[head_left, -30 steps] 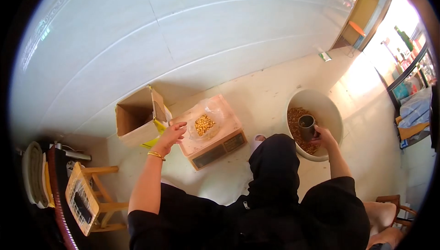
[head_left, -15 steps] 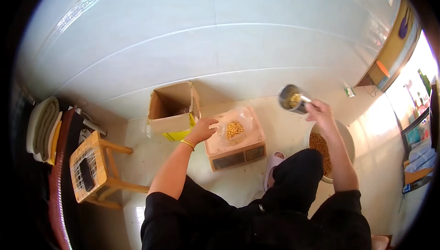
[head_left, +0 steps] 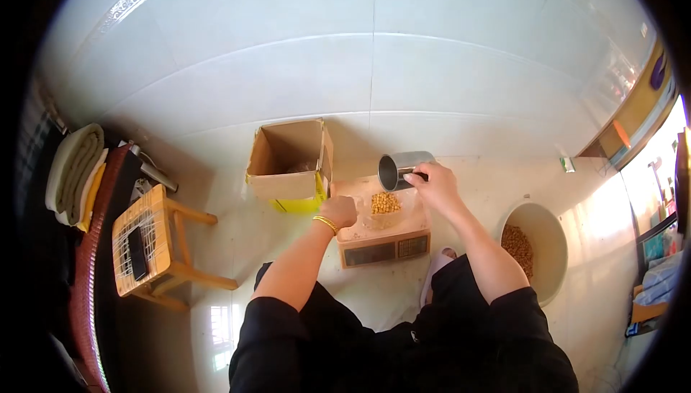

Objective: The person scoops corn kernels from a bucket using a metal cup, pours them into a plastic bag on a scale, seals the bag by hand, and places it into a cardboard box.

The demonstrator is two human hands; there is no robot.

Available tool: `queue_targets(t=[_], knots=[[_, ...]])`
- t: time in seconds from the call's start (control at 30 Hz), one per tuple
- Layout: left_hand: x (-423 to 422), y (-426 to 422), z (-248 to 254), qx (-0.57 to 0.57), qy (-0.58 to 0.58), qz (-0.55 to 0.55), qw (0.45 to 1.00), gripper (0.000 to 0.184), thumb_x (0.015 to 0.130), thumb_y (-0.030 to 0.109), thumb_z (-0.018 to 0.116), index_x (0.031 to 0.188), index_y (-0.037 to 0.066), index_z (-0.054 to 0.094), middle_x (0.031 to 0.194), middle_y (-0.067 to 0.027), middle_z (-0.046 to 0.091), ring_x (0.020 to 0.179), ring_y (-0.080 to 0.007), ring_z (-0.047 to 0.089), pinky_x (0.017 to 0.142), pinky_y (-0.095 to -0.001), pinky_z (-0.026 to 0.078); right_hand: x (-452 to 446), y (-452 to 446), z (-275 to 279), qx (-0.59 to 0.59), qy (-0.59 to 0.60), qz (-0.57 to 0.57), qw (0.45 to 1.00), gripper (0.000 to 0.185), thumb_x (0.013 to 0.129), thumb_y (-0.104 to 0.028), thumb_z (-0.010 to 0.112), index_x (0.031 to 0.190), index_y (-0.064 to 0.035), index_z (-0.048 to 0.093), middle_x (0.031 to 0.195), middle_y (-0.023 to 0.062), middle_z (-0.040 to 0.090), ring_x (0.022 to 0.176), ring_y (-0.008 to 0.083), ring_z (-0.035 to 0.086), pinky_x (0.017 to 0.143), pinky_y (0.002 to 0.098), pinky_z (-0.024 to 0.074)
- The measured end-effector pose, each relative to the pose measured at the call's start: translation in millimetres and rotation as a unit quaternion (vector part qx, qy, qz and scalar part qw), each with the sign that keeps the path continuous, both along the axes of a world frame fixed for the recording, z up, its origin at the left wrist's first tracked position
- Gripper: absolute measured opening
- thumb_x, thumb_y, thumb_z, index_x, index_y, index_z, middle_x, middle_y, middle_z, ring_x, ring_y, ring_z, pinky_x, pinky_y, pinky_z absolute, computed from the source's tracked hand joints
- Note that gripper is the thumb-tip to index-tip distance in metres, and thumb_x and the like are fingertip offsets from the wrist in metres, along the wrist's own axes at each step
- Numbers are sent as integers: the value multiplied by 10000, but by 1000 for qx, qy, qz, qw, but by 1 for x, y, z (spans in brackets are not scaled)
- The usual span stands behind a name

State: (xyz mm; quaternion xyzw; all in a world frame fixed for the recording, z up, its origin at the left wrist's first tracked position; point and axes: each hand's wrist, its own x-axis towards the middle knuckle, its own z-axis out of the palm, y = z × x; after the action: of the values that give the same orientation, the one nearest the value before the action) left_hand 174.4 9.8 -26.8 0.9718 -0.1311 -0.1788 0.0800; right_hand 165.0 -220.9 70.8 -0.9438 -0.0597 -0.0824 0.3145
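My right hand (head_left: 436, 186) grips the handle of a metal mug (head_left: 404, 167), which is tipped on its side with its mouth toward the left, above a clear plastic bag (head_left: 404, 214). Yellow kernels (head_left: 385, 203), like corn, lie in the bag. The bag rests on the pinkish top of a digital scale (head_left: 386, 250). At the bag's left edge, my left hand (head_left: 340, 211) is closed and seems to pinch the plastic; its fingertips are partly hidden.
Behind the scale stands an open cardboard box (head_left: 288, 195). On the right is a pale bucket (head_left: 551, 249) with brown kernels (head_left: 517, 247) inside. A wooden stool (head_left: 162, 256) bearing a black phone (head_left: 137, 253) stands at left. A tiled wall (head_left: 288, 76) rises behind.
My right hand has brought the mug leftward from near the bucket to above the bag and tipped it. My left hand has gone from spread fingers to closed at the bag's edge.
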Motion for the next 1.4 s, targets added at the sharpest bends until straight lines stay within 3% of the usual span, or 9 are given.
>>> queue_targets(t=[0.1,0.2,0.33,0.5,0.7,1.03,1.1,1.4], knots=[[1,11,4,22,10,-10,1000,347,839,354,586,1002,52,636,1025,-158,650,960,-318,627,807,-413,497,4,2,-5,-32,-34,16,999,231,779,-284,674,805,-55,659,768,119,605,730,305,596,647,408,461],[-4,13,5,5,28,-28,999,419,844,370,550,1138,72,565,1076,-165,624,1009,-334,591,836,-441,475,4,1,-11,-50,-54,30,997,229,773,-283,678,792,-56,657,749,113,588,711,304,588,646,423,459],[-9,10,14,-19,26,-32,999,420,852,372,540,1156,84,561,1087,-164,619,1019,-332,583,843,-436,472,8,7,-15,-71,-45,26,996,219,770,-271,679,795,-54,659,766,112,592,709,306,586,668,424,464],[-4,13,4,-6,40,-55,998,373,863,363,529,1088,75,604,1066,-144,628,1004,-327,584,842,-428,470,3,18,-24,-144,-78,53,985,179,786,-239,659,819,-63,667,859,119,604,804,333,570,705,425,467],[-6,20,3,-8,69,-79,994,330,858,342,531,959,53,655,1010,-156,636,988,-332,582,835,-424,464,5,27,-29,-184,-83,58,978,160,780,-191,661,848,-47,669,901,133,606,794,337,547,714,414,471],[-7,23,0,-41,47,-106,992,316,848,321,541,952,46,657,969,-170,640,934,-342,595,826,-426,461,16,18,-37,-187,-68,42,979,162,778,-212,668,844,-65,682,909,131,607,829,345,547,726,425,466],[-6,22,-3,-35,55,-107,992,311,845,314,542,953,46,657,963,-173,640,930,-344,595,820,-428,462,21,14,-34,-153,0,18,988,171,781,-238,668,848,-82,685,913,124,609,842,341,553,733,430,465],[-5,18,-5,-36,55,-108,992,301,843,308,544,926,40,653,940,-176,641,923,-349,595,814,-429,464,10,15,-31,-197,-53,46,978,162,784,-222,663,852,-77,688,926,126,616,854,340,558,735,421,472]])
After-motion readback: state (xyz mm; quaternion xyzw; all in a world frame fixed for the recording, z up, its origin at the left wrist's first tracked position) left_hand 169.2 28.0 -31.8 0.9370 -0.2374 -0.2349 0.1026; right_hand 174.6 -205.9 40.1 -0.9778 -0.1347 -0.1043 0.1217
